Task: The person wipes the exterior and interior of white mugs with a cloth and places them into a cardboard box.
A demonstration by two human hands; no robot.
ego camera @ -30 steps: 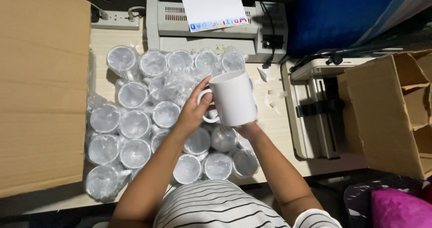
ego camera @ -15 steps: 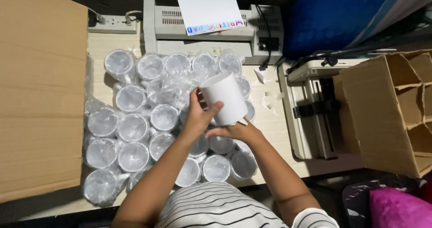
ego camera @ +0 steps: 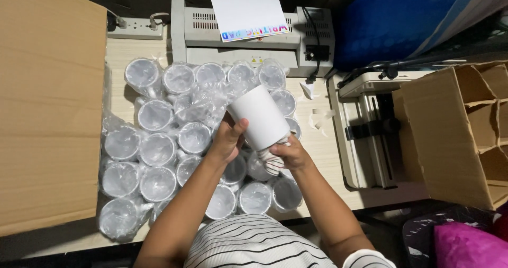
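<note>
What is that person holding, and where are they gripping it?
A white mug, tipped over: left hand on its side, right hand around its lower end.

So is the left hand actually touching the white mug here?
Touching. The head view shows the left hand with its fingers wrapped against the white mug; no gap shows.

The white mug [ego camera: 259, 117] shows only its base and side; its mouth and handle are turned away, partly behind the left hand [ego camera: 228, 140] and right hand [ego camera: 288, 154]. Several plastic-wrapped mugs [ego camera: 159, 149] lie hidden under the forearms. The cardboard box [ego camera: 455, 135] and pink bundle [ego camera: 465, 247] are cut off by the frame's edge.
</note>
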